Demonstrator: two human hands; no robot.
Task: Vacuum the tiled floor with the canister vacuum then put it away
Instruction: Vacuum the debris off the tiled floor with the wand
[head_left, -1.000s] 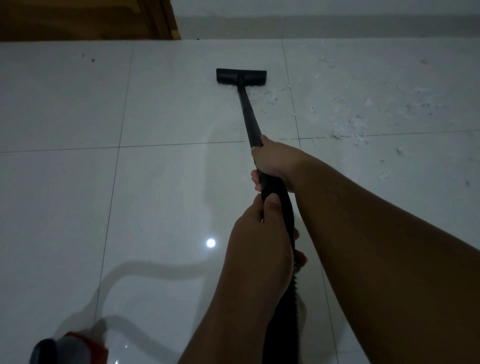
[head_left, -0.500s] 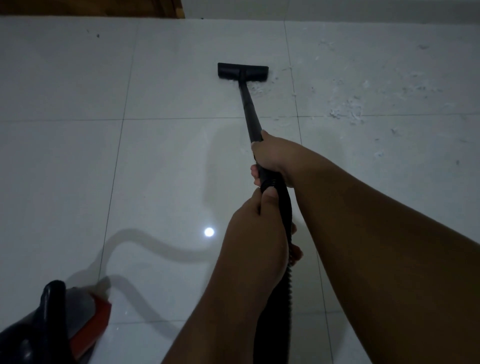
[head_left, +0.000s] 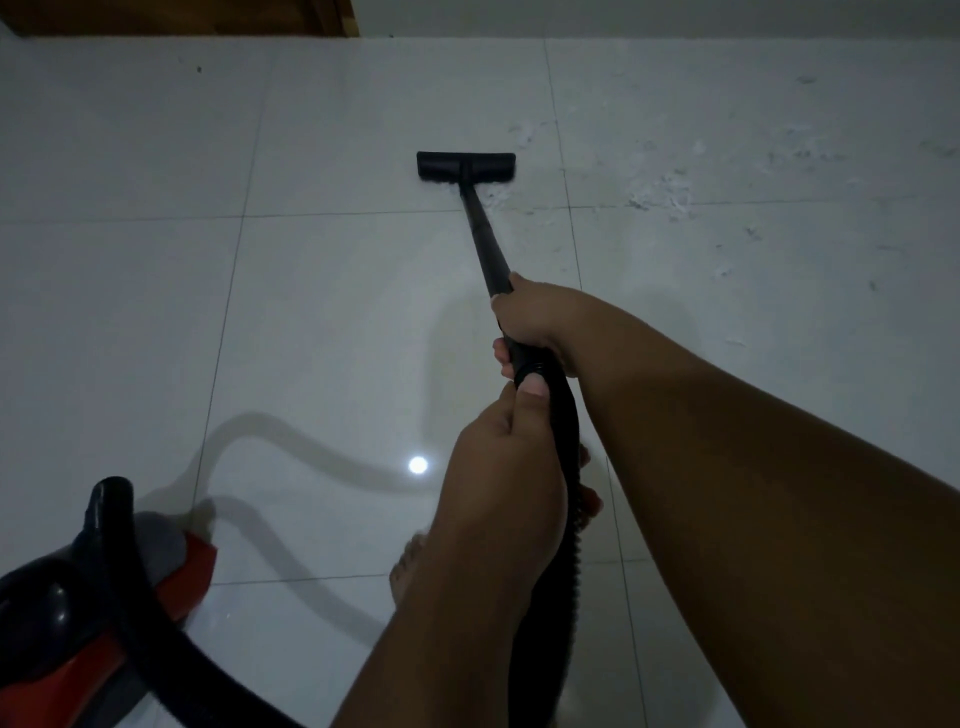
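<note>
On wand, right grip curled ahead; left grip round hose

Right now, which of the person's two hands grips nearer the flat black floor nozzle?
The right hand, wrapped round the thin black rigid wand; the left hand grips lower, on the ribbed black hose.

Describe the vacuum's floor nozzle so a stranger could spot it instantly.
From the wooden frame at top, come down the pale tiled floor. The floor nozzle is the flat black bar ending the thin wand, the only dark shape beside the white debris.
</note>
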